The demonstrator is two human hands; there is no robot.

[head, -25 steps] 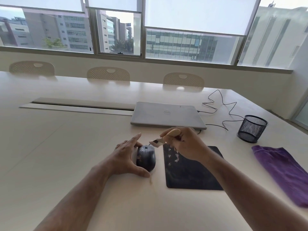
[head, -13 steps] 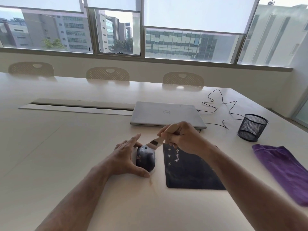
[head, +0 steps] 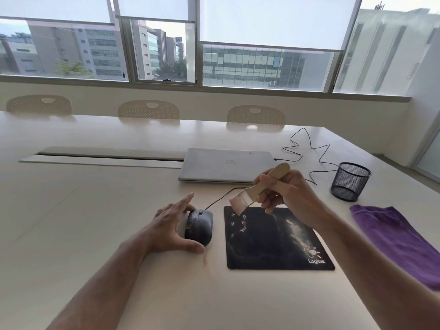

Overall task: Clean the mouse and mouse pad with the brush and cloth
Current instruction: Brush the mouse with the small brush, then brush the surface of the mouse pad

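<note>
A dark wired mouse point(head: 200, 226) sits on the pale table, just left of a black Logitek mouse pad point(head: 273, 241). My left hand point(head: 169, 225) holds the mouse from its left side, thumb at its near end and fingers at its far end. My right hand point(head: 290, 194) grips a wooden-handled brush point(head: 257, 186). Its pale bristles hang just above the pad's far left corner, clear of the mouse. A purple cloth point(head: 395, 239) lies flat on the table to the right of the pad.
A shut silver laptop point(head: 226, 165) lies behind the mouse and pad, with a thin black cable point(head: 309, 148) trailing to its right. A black mesh pen cup point(head: 350, 182) stands at the right, beyond the cloth. Chair backs line the table's far edge.
My right hand has drawn the brush away from the mouse, to the right and upward, so the bristles now hang over the pad's corner. My left hand stays on the mouse.
</note>
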